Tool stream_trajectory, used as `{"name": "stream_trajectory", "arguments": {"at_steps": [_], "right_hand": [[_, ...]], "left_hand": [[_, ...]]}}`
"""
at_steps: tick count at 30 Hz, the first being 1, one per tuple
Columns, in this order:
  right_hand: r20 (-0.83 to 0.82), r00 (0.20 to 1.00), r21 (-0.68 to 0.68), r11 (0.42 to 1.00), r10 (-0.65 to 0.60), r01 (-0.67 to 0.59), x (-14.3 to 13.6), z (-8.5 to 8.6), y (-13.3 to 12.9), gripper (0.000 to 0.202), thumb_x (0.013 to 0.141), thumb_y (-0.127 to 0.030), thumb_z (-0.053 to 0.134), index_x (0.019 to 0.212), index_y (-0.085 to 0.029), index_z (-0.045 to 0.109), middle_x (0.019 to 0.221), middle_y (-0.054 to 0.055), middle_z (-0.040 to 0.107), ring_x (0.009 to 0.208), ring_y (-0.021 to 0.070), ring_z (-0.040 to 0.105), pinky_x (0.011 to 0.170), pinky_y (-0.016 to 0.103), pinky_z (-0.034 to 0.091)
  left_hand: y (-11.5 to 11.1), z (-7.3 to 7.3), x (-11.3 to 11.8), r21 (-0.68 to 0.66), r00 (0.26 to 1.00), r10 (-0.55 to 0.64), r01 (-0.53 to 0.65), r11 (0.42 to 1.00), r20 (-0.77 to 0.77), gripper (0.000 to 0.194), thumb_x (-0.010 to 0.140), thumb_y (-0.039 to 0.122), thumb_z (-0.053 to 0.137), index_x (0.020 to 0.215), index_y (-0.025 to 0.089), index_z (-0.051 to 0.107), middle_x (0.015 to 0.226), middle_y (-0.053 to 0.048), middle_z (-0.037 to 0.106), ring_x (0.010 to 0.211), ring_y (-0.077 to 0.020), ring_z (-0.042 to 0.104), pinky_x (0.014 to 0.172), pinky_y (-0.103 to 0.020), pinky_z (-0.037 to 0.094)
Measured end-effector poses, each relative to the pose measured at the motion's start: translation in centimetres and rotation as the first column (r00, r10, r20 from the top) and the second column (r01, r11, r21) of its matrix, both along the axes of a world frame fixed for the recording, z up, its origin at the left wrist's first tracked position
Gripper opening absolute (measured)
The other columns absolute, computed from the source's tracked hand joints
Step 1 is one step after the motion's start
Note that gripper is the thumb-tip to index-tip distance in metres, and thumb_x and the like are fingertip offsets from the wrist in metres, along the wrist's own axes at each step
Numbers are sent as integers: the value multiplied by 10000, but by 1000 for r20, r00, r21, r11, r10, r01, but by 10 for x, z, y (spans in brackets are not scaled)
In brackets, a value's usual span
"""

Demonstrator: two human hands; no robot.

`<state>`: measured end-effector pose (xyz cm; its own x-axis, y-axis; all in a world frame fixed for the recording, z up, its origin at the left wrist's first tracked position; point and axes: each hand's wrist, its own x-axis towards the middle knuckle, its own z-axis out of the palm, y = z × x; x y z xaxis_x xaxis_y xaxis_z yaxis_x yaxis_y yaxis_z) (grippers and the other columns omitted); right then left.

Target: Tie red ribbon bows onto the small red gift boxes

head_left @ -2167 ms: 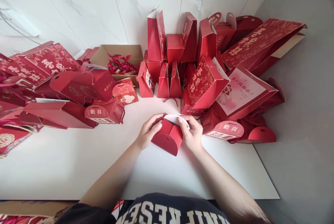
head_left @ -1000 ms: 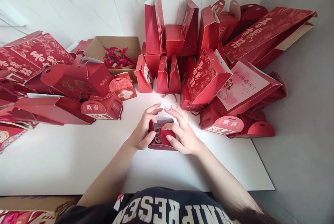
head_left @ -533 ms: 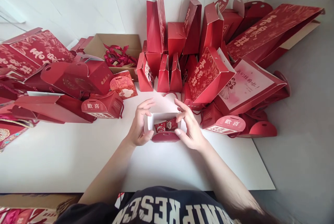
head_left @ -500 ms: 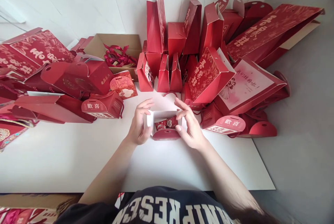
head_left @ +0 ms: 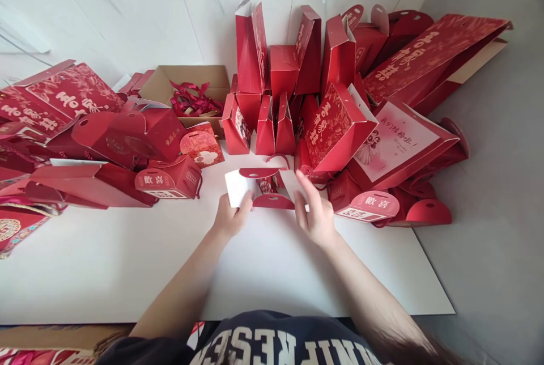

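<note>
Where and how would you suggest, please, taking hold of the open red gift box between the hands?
Perhaps pinch the red gift box by its left white flap and right white flap, coming from either side: they flank the open top, where reaching straight down could disturb the red packets inside.

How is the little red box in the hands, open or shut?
Open. The left hand and right hand hold the red box by its side flaps, which stand apart, and red packets show inside.
</note>
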<state>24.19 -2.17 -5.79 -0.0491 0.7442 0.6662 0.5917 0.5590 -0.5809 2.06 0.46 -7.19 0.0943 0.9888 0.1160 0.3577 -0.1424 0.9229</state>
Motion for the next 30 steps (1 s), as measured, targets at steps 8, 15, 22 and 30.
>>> {"name": "stream_trajectory", "arguments": {"at_steps": [8,15,22,30], "right_hand": [[-39,995,40,995,-93,95,1,1,2,521,980,-148,455,1481,-283,413,1350,75,624,1012,202,723,831,291,623],[-58,994,32,995,-97,99,2,-1,3,457,987,-162,436,1433,-254,469,1329,82,638,1097,215,692,895,313,602],[74,996,13,999,44,-45,2,-7,4,404,941,-114,421,1276,-241,608,1083,65,741,896,201,732,774,309,598],[55,983,-62,984,173,-169,-4,13,-5,238,922,-234,507,1067,-212,695,530,-38,553,459,122,503,516,263,449]], "left_hand": [[0,-6,3,113,998,-45,51,992,-51,305,867,304,553,595,174,602,551,-29,620,522,-157,605,537,-269,498],[-5,-1,2,189,988,-35,64,980,-153,270,849,305,558,620,178,623,541,-28,621,515,-163,606,516,-266,479],[-2,-3,2,228,973,208,-181,957,-97,301,769,350,649,531,193,556,476,-17,559,480,-167,584,502,-280,473],[7,19,-1,0,976,195,-196,981,97,175,800,338,652,772,178,589,535,45,528,440,-112,529,449,-225,452]]}}
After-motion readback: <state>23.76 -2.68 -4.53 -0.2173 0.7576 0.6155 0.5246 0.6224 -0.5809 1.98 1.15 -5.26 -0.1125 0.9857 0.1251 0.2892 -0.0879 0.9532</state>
